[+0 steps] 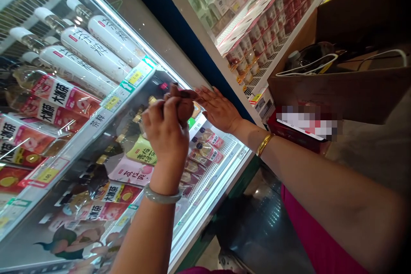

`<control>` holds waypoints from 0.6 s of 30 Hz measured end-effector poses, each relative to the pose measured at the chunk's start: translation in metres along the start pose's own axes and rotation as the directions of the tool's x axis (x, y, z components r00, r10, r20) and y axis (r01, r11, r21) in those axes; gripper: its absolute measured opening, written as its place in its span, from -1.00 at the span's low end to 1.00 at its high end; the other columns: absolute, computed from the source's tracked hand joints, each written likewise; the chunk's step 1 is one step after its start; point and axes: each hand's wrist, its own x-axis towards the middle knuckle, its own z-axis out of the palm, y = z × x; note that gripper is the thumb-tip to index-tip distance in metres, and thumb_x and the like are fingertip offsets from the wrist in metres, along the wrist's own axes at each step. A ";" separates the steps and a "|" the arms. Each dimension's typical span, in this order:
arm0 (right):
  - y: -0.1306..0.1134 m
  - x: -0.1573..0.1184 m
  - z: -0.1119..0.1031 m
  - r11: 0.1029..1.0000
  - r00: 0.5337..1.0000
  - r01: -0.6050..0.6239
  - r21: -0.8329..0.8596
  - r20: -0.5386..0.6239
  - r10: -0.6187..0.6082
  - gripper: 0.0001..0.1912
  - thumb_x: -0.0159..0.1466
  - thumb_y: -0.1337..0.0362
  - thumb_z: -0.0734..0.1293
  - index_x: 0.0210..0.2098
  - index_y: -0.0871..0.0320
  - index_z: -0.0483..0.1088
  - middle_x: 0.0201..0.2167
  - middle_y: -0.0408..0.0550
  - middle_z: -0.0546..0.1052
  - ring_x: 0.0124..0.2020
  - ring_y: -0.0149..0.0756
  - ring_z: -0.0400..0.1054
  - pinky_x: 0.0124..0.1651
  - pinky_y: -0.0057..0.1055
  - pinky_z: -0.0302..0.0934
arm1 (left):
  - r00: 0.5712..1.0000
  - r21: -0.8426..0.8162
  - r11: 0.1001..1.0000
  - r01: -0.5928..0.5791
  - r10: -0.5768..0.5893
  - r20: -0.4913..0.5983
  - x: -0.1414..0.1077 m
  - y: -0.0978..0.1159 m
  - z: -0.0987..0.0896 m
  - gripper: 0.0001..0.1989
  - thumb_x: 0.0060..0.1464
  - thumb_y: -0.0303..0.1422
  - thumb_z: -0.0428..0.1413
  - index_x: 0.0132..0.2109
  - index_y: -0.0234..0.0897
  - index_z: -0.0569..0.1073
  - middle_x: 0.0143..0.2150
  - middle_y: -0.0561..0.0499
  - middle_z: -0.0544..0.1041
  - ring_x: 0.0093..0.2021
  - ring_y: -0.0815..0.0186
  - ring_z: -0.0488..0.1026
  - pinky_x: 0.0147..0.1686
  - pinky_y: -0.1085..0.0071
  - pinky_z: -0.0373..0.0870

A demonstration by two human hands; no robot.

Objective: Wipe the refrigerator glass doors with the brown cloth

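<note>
My left hand (pixel 167 126), a pale bangle on its wrist, is closed in front of the glass door (pixel 221 167) of a lit drinks cooler. A dark shape shows by its fingertips; whether that is a held thing or a reflection, I cannot tell. Flat against the door's edge, fingers stretched out, lies my right hand (pixel 220 109), with a gold bracelet on that wrist. Behind the glass stand a green-labelled bottle (pixel 141 150) and a pink-labelled bottle (pixel 131 169). Higher up are tall white-labelled bottles (pixel 93 45) and iced tea bottles (pixel 67 96).
Beside the door runs a dark blue strip (pixel 180 21), then a second cooler with rows of small packs (pixel 263 47). An open cardboard box (pixel 334 94) with cables stands at the right. Below it is a red box (pixel 285 126) with a phone-like white object on top.
</note>
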 end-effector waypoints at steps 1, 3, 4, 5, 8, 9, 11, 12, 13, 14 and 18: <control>-0.001 0.000 0.000 1.000 1.000 0.003 0.000 -0.001 -0.003 -0.37 0.44 0.35 0.15 0.49 0.08 0.09 0.52 -0.07 0.11 0.56 -0.21 -0.08 0.62 0.04 -0.21 | 0.999 0.010 1.000 0.024 -0.024 -0.023 0.005 -0.001 -0.002 -0.59 0.23 -0.39 0.14 0.22 -0.23 0.50 0.19 -0.27 0.45 0.17 -0.10 0.34 0.26 -0.03 0.25; 0.000 0.001 -0.001 1.000 1.000 0.002 0.010 -0.006 -0.002 -0.39 0.45 0.37 0.13 0.47 0.09 0.13 0.51 -0.07 0.14 0.55 -0.23 -0.06 0.62 0.02 -0.19 | 0.999 0.016 1.000 0.025 -0.025 0.021 0.004 0.002 -0.001 -0.58 0.23 -0.40 0.13 0.22 -0.24 0.49 0.20 -0.29 0.44 0.16 -0.11 0.34 0.25 -0.05 0.25; 0.000 0.001 -0.001 1.000 1.000 0.000 0.021 -0.009 0.000 -0.41 0.46 0.35 0.12 0.46 0.09 0.15 0.50 -0.07 0.16 0.55 -0.24 -0.04 0.61 0.01 -0.17 | 0.997 0.016 1.000 -0.006 0.005 0.077 -0.002 0.006 0.002 -0.59 0.23 -0.42 0.12 0.21 -0.25 0.49 0.19 -0.29 0.45 0.14 -0.11 0.36 0.22 -0.04 0.28; 0.001 0.001 -0.001 0.999 1.000 -0.002 0.032 -0.011 0.002 -0.42 0.47 0.33 0.12 0.46 0.09 0.16 0.50 -0.06 0.18 0.55 -0.24 -0.03 0.61 0.01 -0.15 | 0.988 0.017 0.999 -0.051 0.048 0.144 -0.011 0.012 0.006 -0.59 0.23 -0.43 0.11 0.21 -0.27 0.49 0.17 -0.29 0.46 0.10 -0.09 0.38 0.18 -0.02 0.32; 0.005 0.001 -0.001 0.998 1.000 0.009 0.055 -0.018 -0.008 -0.45 0.50 0.25 0.12 0.45 0.07 0.17 0.49 -0.06 0.18 0.54 -0.23 -0.01 0.60 0.03 -0.12 | 0.928 0.018 0.980 -0.200 0.183 0.325 -0.037 0.023 0.016 -0.64 0.25 -0.46 0.08 0.16 -0.33 0.50 0.06 -0.27 0.52 -0.03 -0.02 0.43 0.04 0.05 0.42; 0.006 0.001 0.000 0.998 1.000 0.015 0.056 -0.020 -0.014 -0.46 0.51 0.24 0.12 0.45 0.06 0.17 0.49 -0.07 0.18 0.54 -0.23 -0.01 0.60 0.05 -0.12 | 0.913 0.014 0.974 -0.228 0.209 0.350 -0.041 0.024 0.017 -0.65 0.26 -0.46 0.07 0.15 -0.35 0.50 0.04 -0.28 0.53 -0.04 -0.01 0.44 0.02 0.07 0.44; 0.006 0.000 0.001 0.999 0.999 0.020 0.046 -0.033 -0.019 -0.46 0.50 0.28 0.11 0.45 0.03 0.17 0.49 -0.09 0.18 0.54 -0.24 0.00 0.59 0.05 -0.11 | 0.923 0.011 0.974 -0.226 0.210 0.322 -0.034 0.019 0.015 -0.64 0.28 -0.42 0.07 0.18 -0.36 0.48 0.09 -0.30 0.51 0.00 -0.02 0.44 0.03 0.07 0.44; 0.005 0.000 0.001 0.999 0.999 0.022 0.037 -0.042 -0.020 -0.45 0.49 0.32 0.11 0.45 0.03 0.18 0.49 -0.10 0.18 0.53 -0.25 0.00 0.59 0.04 -0.10 | 0.942 0.012 0.979 -0.205 0.194 0.274 -0.023 0.015 0.011 -0.63 0.30 -0.38 0.08 0.21 -0.35 0.47 0.15 -0.32 0.49 0.05 -0.04 0.44 0.06 0.05 0.42; 0.004 0.001 0.001 0.999 0.999 0.022 0.027 -0.051 -0.021 -0.43 0.48 0.36 0.11 0.45 0.04 0.18 0.49 -0.10 0.18 0.53 -0.26 0.01 0.60 0.03 -0.10 | 0.962 0.016 0.984 -0.176 0.169 0.213 -0.010 0.010 0.007 -0.61 0.32 -0.34 0.07 0.23 -0.33 0.45 0.20 -0.32 0.46 0.10 -0.05 0.43 0.10 0.03 0.40; 0.003 0.001 0.000 1.000 0.998 0.020 0.018 -0.056 -0.019 -0.41 0.46 0.39 0.11 0.45 0.06 0.17 0.49 -0.09 0.18 0.53 -0.26 0.01 0.60 0.02 -0.11 | 0.977 0.017 0.988 -0.152 0.148 0.157 0.005 0.005 0.003 -0.61 0.34 -0.29 0.07 0.23 -0.31 0.44 0.25 -0.31 0.44 0.14 -0.06 0.41 0.15 0.01 0.36; -0.003 0.002 -0.002 1.000 0.999 -0.011 0.008 -0.042 0.012 -0.39 0.43 0.42 0.13 0.45 0.12 0.18 0.48 -0.04 0.21 0.53 -0.24 0.02 0.61 0.02 -0.11 | 0.983 0.037 0.990 -0.138 0.133 0.124 0.043 0.005 -0.006 -0.69 0.35 -0.22 0.07 0.09 -0.29 0.49 0.09 -0.24 0.54 0.10 -0.03 0.44 0.14 0.03 0.34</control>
